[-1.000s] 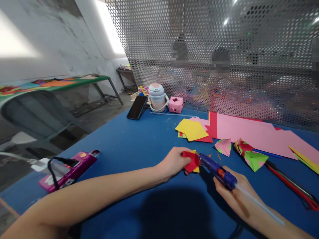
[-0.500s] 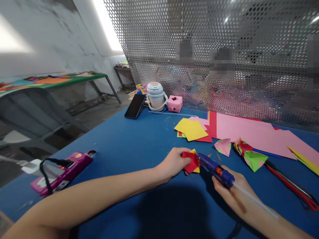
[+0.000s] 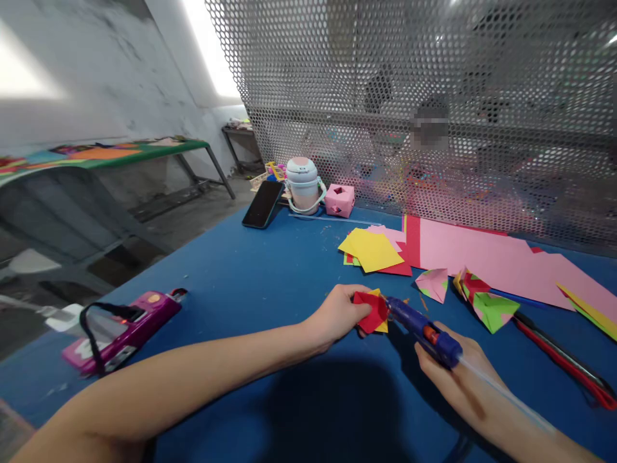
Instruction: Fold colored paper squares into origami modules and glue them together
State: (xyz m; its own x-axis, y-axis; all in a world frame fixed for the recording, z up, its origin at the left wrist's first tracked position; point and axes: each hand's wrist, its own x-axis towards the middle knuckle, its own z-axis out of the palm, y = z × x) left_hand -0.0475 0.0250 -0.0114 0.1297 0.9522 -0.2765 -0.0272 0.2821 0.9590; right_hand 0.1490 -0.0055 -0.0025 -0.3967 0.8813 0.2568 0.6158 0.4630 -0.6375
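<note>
My left hand (image 3: 337, 315) pinches a small folded red and yellow paper piece (image 3: 371, 312) just above the blue table (image 3: 260, 276). My right hand (image 3: 453, 376) is wrapped round a blue glue gun (image 3: 424, 328) with an orange trigger. Its nozzle touches the right side of the paper piece. A clear glue stick sticks out of the gun's back over my right wrist.
Folded paper pieces (image 3: 482, 299) and a pink one (image 3: 432, 283) lie to the right, with yellow squares (image 3: 370, 249) and pink sheets (image 3: 486, 257) behind. A phone (image 3: 262, 204), a pale jar (image 3: 303, 185) and a pink box (image 3: 339, 200) stand by the perforated screen. A magenta device (image 3: 128, 325) lies at left.
Hands, paper piece and glue gun keep the same pose. Only the view has shifted slightly.
</note>
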